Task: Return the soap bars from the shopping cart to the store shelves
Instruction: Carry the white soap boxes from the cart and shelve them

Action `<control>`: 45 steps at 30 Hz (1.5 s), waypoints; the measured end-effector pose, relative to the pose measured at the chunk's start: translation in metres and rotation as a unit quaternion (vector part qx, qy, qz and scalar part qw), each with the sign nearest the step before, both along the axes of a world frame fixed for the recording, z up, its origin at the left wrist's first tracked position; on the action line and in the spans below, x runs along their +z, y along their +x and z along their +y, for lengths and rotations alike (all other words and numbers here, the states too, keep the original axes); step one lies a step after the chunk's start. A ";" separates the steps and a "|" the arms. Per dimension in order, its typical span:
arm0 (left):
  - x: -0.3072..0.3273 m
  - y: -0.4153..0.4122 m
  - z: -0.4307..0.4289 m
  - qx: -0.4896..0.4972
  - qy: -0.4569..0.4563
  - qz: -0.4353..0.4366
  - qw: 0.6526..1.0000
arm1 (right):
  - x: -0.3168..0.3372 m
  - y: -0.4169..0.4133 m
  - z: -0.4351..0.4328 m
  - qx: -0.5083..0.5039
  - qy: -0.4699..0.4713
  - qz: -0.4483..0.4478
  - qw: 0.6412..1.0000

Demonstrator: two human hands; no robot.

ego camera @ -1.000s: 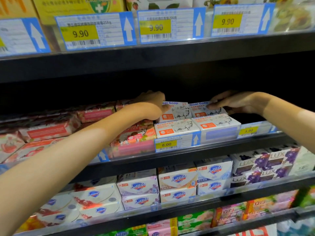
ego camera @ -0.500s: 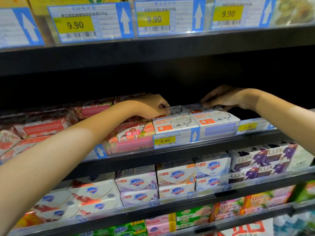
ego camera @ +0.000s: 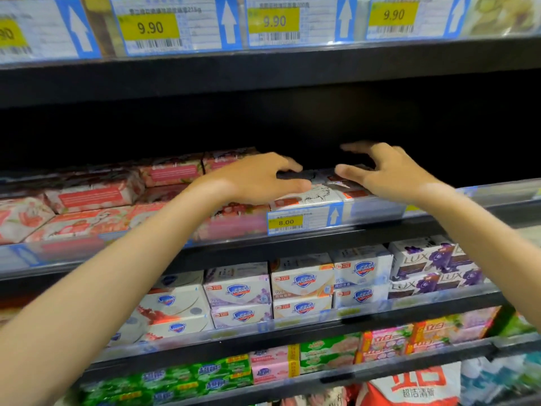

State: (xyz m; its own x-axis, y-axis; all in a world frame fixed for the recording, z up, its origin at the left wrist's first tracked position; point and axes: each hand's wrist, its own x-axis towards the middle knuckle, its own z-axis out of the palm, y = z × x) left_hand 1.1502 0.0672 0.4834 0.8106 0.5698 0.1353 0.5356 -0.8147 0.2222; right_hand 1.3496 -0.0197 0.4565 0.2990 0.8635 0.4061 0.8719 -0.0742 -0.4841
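Two soap boxes (ego camera: 304, 197) show just above the 8.00 tag (ego camera: 285, 221), at the shelf (ego camera: 322, 239) front edge. Left hand (ego camera: 263, 180) and right hand (ego camera: 386, 174) hover over them, fingers spread, holding nothing. Dark open room above.

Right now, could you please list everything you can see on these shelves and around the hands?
9.90 price tags: three readable, yellow on white and blue, top shelf edge.
8.00 price tag: one, yellow on white, middle shelf edge.
white soap boxes: at least two, white with a drawn animal, middle shelf under the hands.
pink soap boxes: several, pink floral, middle shelf, left.
shield-logo boxes: several, white with blue, next shelf down.
purple-flower boxes: a few, white and purple, same shelf, right.
green packs: several, green, lower shelf, left.
left hand: one, fingers spread, over the white soap boxes.
right hand: one, fingers spread, beside it.
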 end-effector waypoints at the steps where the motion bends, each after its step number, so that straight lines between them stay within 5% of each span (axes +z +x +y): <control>1: -0.002 -0.005 -0.008 0.010 0.022 -0.022 0.999 | -0.004 -0.008 -0.005 0.009 0.040 -0.019 0.999; 6: -0.038 -0.045 -0.058 0.026 0.137 -0.189 0.972 | -0.045 -0.063 -0.041 0.094 0.213 -0.088 0.969; 9: -0.085 -0.079 -0.088 -0.011 0.111 -0.282 0.953 | -0.087 -0.087 -0.063 0.149 0.252 -0.070 0.954; 13: -0.163 -0.110 -0.116 0.036 0.008 -0.283 0.958 | -0.149 -0.110 -0.086 0.190 0.188 -0.004 0.963; 20: -0.296 -0.153 -0.159 0.204 -0.186 -0.192 0.942 | -0.272 -0.146 -0.119 0.201 -0.063 0.097 0.973; 26: -0.376 -0.208 -0.233 0.348 -0.343 -0.200 0.849 | -0.349 -0.180 -0.157 0.222 -0.277 0.089 0.931; 32: -0.412 -0.279 -0.320 0.496 -0.357 -0.197 0.767 | -0.372 -0.232 -0.192 0.303 -0.381 0.062 0.871; 45: -0.399 -0.420 -0.583 0.728 -0.294 -0.276 0.555 | -0.373 -0.441 -0.286 0.529 -0.369 -0.003 0.764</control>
